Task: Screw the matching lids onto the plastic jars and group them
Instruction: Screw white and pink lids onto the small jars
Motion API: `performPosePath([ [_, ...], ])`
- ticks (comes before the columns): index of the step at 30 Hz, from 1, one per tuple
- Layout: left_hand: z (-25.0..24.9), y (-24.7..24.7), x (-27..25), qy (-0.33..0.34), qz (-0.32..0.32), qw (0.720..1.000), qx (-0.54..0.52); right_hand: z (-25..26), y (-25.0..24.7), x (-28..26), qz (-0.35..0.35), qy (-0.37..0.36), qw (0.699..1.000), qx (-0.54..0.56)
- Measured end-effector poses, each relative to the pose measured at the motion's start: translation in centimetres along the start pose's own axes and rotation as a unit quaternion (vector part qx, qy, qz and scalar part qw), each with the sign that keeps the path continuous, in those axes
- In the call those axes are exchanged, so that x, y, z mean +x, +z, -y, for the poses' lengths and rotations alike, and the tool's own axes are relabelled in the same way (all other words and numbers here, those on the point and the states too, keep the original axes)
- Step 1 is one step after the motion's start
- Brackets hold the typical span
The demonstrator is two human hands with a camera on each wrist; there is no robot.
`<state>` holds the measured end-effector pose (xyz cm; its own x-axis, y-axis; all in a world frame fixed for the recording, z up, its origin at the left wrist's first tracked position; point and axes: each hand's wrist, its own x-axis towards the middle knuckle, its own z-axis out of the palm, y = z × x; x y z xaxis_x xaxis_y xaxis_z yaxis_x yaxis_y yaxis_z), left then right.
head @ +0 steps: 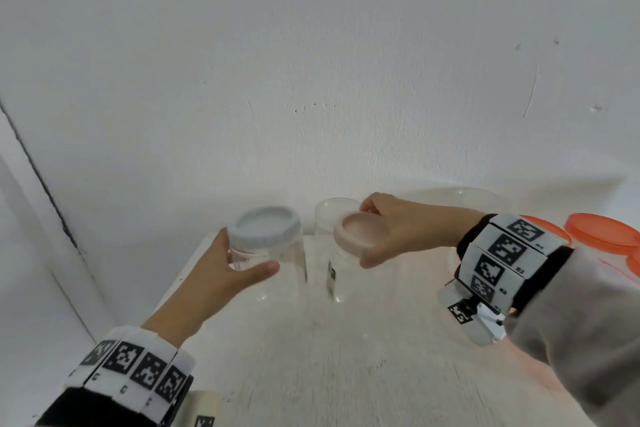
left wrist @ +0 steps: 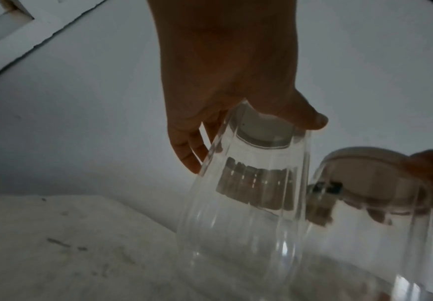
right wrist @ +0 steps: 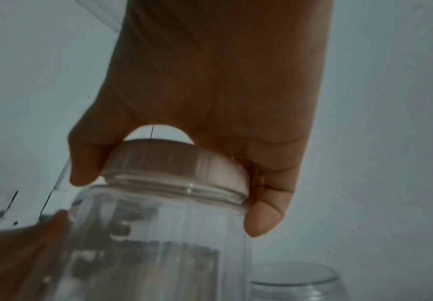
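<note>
While both jars stand side by side on the pale bench (head: 346, 374), each hand grips one of them.

Left hand (head: 221, 274): curled round the upper body of the left jar, thumb across the near face, fingers behind it; in the left wrist view the fingertips (left wrist: 192, 160) show past the jar's far side.

Left jar (head: 273, 267): clear ribbed plastic, upright at the bench's far left, nothing visible inside; a label shows through the wall in the left wrist view.

White lid (head: 265, 229): sits on the left jar's mouth, ribbed round its edge.

Open jar (head: 329, 215): clear, lidless, standing behind and between the two held jars, against the wall; contents cannot be made out.

Right jar (head: 341, 276): clear ribbed plastic, upright just beside the left jar, apparently empty, with a small dark label on its side.

Pink lid (head: 360, 230): on the right jar's neck, ribbed skirt, dished top; the right wrist view shows thread below it.

Right hand (head: 405, 229): pinching the pink lid's edge from above, thumb on the near side, fingers on the far side.

Orange lids (head: 602, 232): at the far right, near the right wrist, on clear containers that are largely hidden.
</note>
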<state>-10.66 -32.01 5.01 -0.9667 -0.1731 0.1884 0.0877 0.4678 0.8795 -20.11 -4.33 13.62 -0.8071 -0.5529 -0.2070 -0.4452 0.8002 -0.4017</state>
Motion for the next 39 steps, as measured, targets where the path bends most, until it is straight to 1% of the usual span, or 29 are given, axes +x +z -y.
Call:
performPosePath([
  [3, 0.9, -1.7, 1.6, -0.014, -0.044, 0.999, 0.016, 2.3, 0.2, 2.1, -0.027, -0.015, 0.999, 0.027],
  [7, 2.1, -3.9, 4.0, -0.02, -0.111, 0.993, 0.022, 5.7, 0.7, 5.7, -0.072, -0.004, 0.997, 0.03],
  [9, 2.5, -5.0, 5.4, -0.015, -0.134, 0.991, 0.014, 7.3, 1.1, 7.9, -0.102, 0.003, 0.994, 0.035],
  [11, 3.0, -6.0, 6.8, -0.012, -0.143, 0.99, 0.004, 8.7, 1.5, 10.2, -0.12, 0.014, 0.992, 0.048],
  [14, 3.8, -7.1, 9.2, -0.013, -0.135, 0.991, -0.012, 10.2, 1.9, 13.4, -0.122, 0.039, 0.991, 0.049],
  [18, 5.0, -7.3, 12.2, -0.026, -0.128, 0.991, -0.031, 10.8, 1.8, 16.7, -0.128, 0.088, 0.988, 0.002],
  [24, 6.6, -5.9, 15.8, -0.046, -0.109, 0.991, -0.055, 10.0, 0.7, 19.2, -0.135, 0.158, 0.978, -0.022],
  [26, 6.9, -5.0, 16.7, -0.048, -0.104, 0.992, -0.052, 9.8, 0.4, 19.4, -0.132, 0.161, 0.978, -0.027],
  [29, 7.1, -4.1, 17.8, -0.045, -0.089, 0.994, -0.045, 9.6, 0.2, 19.6, -0.121, 0.141, 0.981, -0.051],
  [33, 7.2, -3.2, 18.5, -0.041, -0.072, 0.995, -0.049, 9.6, 0.2, 19.9, -0.129, 0.139, 0.98, -0.066],
  [39, 7.4, -2.8, 19.1, -0.045, -0.071, 0.995, -0.051, 8.6, -0.6, 20.5, -0.092, 0.153, 0.984, -0.001],
])
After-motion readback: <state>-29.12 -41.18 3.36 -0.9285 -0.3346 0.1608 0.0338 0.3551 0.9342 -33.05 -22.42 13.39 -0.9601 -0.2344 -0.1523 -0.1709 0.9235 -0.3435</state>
